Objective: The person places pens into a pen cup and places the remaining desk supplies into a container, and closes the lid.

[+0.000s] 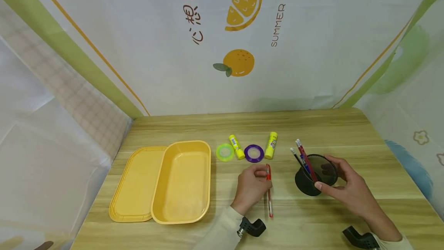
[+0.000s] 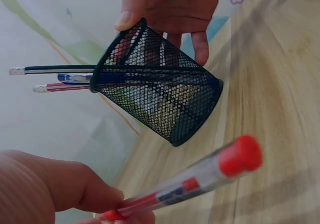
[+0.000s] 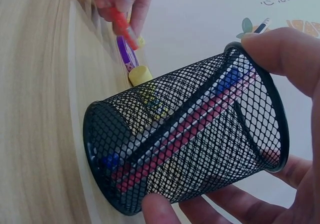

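Between the thumb and fingers of my left hand is a red pen, pinched near its cap end with its clear barrel pointing toward me in the head view. To the right, my right hand grips a black mesh pen holder by its rim and side. Several pencils and a blue pen lean inside the holder. In the right wrist view the holder looks tilted, its mesh showing the pencils through. The red pen is apart from the holder.
Left of the hands sit a yellow tray and its yellow lid, partly overlapped by the tray. Behind the left hand lie a green tape roll, a purple tape roll, and two yellow glue sticks.
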The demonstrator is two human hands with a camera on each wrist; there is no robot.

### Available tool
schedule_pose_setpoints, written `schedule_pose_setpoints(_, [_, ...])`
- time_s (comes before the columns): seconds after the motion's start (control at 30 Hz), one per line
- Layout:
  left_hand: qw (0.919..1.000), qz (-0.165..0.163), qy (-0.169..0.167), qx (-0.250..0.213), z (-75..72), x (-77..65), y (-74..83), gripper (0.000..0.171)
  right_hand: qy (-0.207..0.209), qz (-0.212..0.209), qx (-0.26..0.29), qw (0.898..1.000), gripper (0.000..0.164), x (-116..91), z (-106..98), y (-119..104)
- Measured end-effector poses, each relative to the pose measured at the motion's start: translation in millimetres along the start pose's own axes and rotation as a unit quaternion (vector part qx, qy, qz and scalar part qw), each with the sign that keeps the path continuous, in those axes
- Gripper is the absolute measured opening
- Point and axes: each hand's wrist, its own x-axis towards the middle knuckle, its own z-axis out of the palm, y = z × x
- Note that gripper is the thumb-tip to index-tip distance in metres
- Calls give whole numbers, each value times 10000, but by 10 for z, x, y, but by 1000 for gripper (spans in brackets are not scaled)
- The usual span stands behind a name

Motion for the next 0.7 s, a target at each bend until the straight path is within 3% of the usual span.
schedule_pose_setpoints(0.3, [9978,191,125,-617,-9,-29,93,46,-16,46,-29,10000,81,6,-7,1])
schedule_pose_setpoints(0.7, [9889,278,0,-1457,-76,-115,284,48,-29,23,10,10000,81,1,-2,8])
